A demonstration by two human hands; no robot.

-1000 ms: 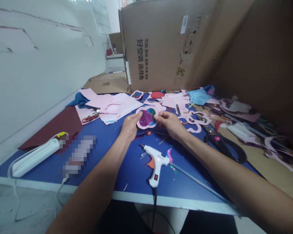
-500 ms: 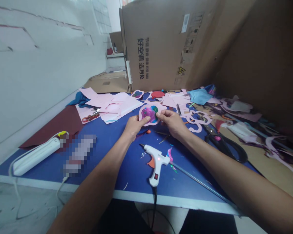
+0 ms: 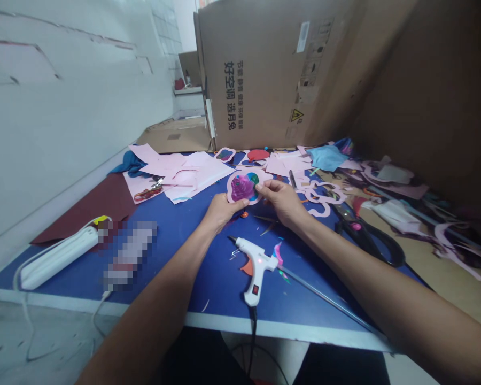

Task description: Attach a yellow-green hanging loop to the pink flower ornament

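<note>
A pink scallop-edged paper cutout point(image 3: 265, 176) with shiny purple and blue-green patches is held up over the blue table point(image 3: 172, 235). My left hand point(image 3: 221, 209) pinches its lower edge, the thumb lying along the front. On the other side my right hand point(image 3: 279, 197) grips the cutout, its thumb and fingertip at the blue-green patch. A small orange bead point(image 3: 244, 214) shows just below it. Nearer to me lies a white glue gun point(image 3: 257, 264), its light lit and a long clear glue stick point(image 3: 328, 299) running out of its back.
Pink paper sheets point(image 3: 200, 166) and a red round piece point(image 3: 258, 155) lie at the back, before a large cardboard box point(image 3: 264, 80). Black-handled scissors point(image 3: 369, 238) and paper scraps point(image 3: 404, 214) are on the right. A white power strip point(image 3: 60, 259) stands left.
My left thumb has slid down off the purple patch toward the cutout's lower edge, so more of the purple shows. My right hand has hardly moved.
</note>
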